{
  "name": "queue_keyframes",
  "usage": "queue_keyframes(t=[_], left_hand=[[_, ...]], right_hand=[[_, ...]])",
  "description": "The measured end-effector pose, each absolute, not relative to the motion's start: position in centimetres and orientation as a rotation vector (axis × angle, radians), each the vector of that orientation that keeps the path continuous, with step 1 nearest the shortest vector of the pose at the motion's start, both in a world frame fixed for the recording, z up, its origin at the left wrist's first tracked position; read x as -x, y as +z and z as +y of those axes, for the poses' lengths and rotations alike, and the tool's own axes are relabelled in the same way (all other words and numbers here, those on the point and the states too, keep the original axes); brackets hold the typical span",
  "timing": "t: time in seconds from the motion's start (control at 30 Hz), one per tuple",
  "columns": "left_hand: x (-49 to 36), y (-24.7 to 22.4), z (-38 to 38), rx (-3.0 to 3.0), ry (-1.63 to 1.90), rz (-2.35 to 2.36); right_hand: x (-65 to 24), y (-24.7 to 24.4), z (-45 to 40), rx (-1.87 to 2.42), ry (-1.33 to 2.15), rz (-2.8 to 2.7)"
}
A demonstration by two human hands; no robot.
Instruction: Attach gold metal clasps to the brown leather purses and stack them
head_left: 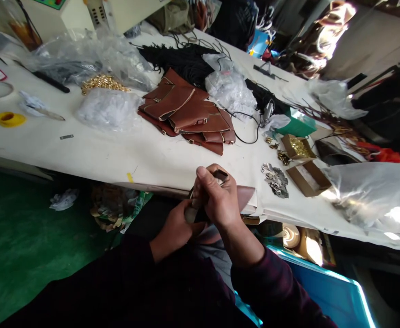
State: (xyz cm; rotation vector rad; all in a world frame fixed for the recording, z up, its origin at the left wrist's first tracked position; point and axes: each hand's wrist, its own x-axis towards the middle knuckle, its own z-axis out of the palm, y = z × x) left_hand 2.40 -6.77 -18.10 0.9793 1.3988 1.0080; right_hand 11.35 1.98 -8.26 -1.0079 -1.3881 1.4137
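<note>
Both my hands are together at the table's front edge. My right hand (219, 197) is closed in a fist, thumb on top, and the end of a dark, narrow piece (221, 174) pokes out of it. Just below and to the left, my left hand (174, 228) is curled around something that my fingers mostly hide; only a pale, rounded bit shows. Beside my right wrist a flat brown leather piece (247, 197) lies at the edge. Farther back, a stack of brown leather bag parts (193, 114) with small buckles rests on the white table (152, 157).
To the right lie flat metal pieces (275, 180), an open cardboard box (309, 178) and a box of gold fittings (300, 148). Plastic bags (111, 109), a gold chain pile (102, 84) and yellow tape (11, 119) are at left. A blue bin (326, 287) stands below.
</note>
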Motion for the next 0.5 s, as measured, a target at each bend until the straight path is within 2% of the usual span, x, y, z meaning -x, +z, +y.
queue_keyframes(t=[0.23, 0.5], left_hand=[[-3.1, -19.3, -5.8, -0.782, 1.089, 1.441], [-3.9, -20.3, -5.6, -0.359, 1.190, 1.397]], right_hand=[[-12.9, -12.0, 1.6, 0.998, 1.230, -1.326], [-12.0, -13.2, 3.2, 1.011, 1.108, -1.200]])
